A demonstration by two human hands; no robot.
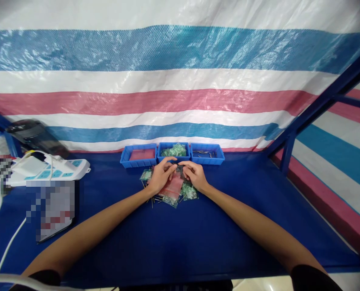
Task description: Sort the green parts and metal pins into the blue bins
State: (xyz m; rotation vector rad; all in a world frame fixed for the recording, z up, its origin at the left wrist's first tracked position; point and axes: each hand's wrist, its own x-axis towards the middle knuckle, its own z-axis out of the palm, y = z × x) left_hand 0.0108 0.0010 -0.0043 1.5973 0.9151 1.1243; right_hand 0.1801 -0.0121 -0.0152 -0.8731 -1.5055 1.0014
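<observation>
Close together over a small pile, both hands work in front of three blue bins. My left hand [162,176] is closed, thumb against the fingertips, at the top of a pink zip bag [174,184]; what it pinches is hidden. My right hand [195,174] is closed with its thumb and forefinger on a small dark, crinkled piece [180,169] that looks like see-through plastic. Under the hands lie a greenish bag of small metal parts [189,191], another small greenish bag [146,174] and several loose thin metal pins [152,202].
Behind the hands stand a left bin [139,162] with pink bags, a middle bin [173,144] with green packets and a right bin [208,161] with metal pins. At left are a power strip [76,169], white cables [11,244] and a dark bottle-like object [37,135]. A blue frame post [287,153] rises at right.
</observation>
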